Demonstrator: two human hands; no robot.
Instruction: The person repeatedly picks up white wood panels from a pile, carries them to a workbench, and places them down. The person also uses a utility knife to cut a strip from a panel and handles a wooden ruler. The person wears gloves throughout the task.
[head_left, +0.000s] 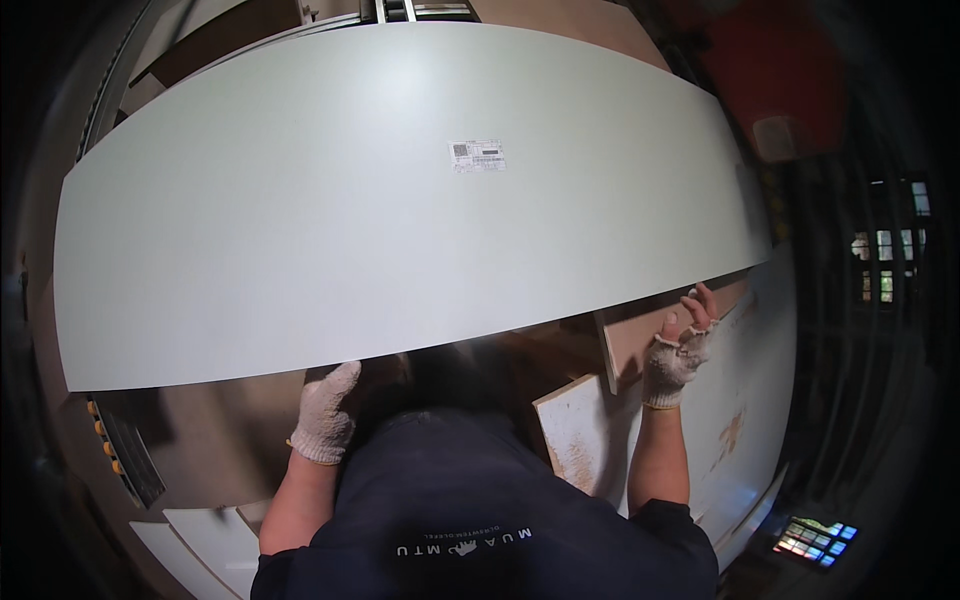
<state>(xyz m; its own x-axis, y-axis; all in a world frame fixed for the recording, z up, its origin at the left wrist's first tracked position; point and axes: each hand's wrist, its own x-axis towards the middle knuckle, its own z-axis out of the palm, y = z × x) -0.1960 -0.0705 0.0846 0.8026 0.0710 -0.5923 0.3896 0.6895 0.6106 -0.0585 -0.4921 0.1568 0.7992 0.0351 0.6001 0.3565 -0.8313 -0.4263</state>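
Two gloved hands under pale panel (400,200): left hand (325,410) at 7 o'clock gripping its near edge; right hand (680,350) at 4 o'clock, fingers spread, holding nothing.

One head camera looks steeply down from close above the left hand (325,412) and right hand (680,355), facing forward over the panel (400,200) beyond them.

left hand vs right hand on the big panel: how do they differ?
The left hand sits at the large pale panel's near edge with fingers curled up to it; the right hand is open, fingers spread, just below that edge. The left hand's glove covers its fingers; the right hand's glove leaves the fingertips bare. The left is near the panel's middle, the right toward its right end. Both wear white knit work gloves.
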